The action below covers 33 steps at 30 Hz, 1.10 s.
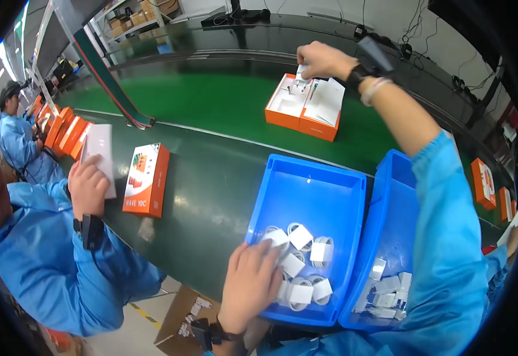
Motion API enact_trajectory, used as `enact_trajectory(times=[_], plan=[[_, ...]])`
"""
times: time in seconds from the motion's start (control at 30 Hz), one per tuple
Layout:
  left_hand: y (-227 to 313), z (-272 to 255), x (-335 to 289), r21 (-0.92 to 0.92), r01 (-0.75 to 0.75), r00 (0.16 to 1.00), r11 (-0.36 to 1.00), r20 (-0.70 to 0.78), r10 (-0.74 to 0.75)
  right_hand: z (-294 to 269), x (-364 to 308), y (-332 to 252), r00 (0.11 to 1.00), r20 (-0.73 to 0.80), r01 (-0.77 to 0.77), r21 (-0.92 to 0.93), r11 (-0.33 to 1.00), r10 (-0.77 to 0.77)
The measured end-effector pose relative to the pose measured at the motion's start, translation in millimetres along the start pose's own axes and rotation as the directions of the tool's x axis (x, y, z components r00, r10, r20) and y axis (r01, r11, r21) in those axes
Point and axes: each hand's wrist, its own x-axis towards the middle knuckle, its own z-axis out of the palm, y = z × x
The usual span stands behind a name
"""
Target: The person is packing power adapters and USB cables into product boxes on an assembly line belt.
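My right hand [324,60] is up at the far side, its fingers closed on a white plug charger [301,75]. The charger hangs over an open orange box [317,128] with a white inner tray [284,105]. On the box's right half lies a loose white flap or sheet [326,98]. My left hand [248,286] reaches into a blue bin [306,193], fingers stretched over several coiled white cables [300,236] with white paper bands. Its fingertips touch or nearly touch a coil; the undersides of the fingers are hidden.
A second blue bin [383,204] holds several white chargers [386,296]. On the left, a closed orange-and-white box [146,179] stands near a co-worker's hand [88,185] on a white box [100,154]. Below is a cardboard carton [182,320]. A green belt [211,89] runs behind.
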Motion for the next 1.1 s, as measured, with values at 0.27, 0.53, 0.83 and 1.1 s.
enact_trajectory(times=[0.27, 0.53, 0.83, 1.1], plan=[[-4, -1, 6, -0.009, 0.021, 0.997, 1.000, 0.071, -0.020, 101, 44, 38, 0.991, 0.071, -0.107, -0.085, 0.991, 0.113], [3, -11, 10, -0.013, 0.000, 0.995, 1.000, 0.105, 0.002, 101, 35, 55, 0.990, 0.035, -0.139, 0.063, 0.988, 0.137], [3, -8, 4, 0.000, 0.043, 0.993, 0.999, 0.107, -0.042, 112, 26, 60, 0.983, 0.068, -0.174, 0.020, 0.985, 0.172], [1, -2, 11, 0.004, 0.056, 0.992, 0.998, 0.111, -0.056, 123, -4, 50, 0.986, -0.087, -0.155, -0.184, 0.971, 0.141]])
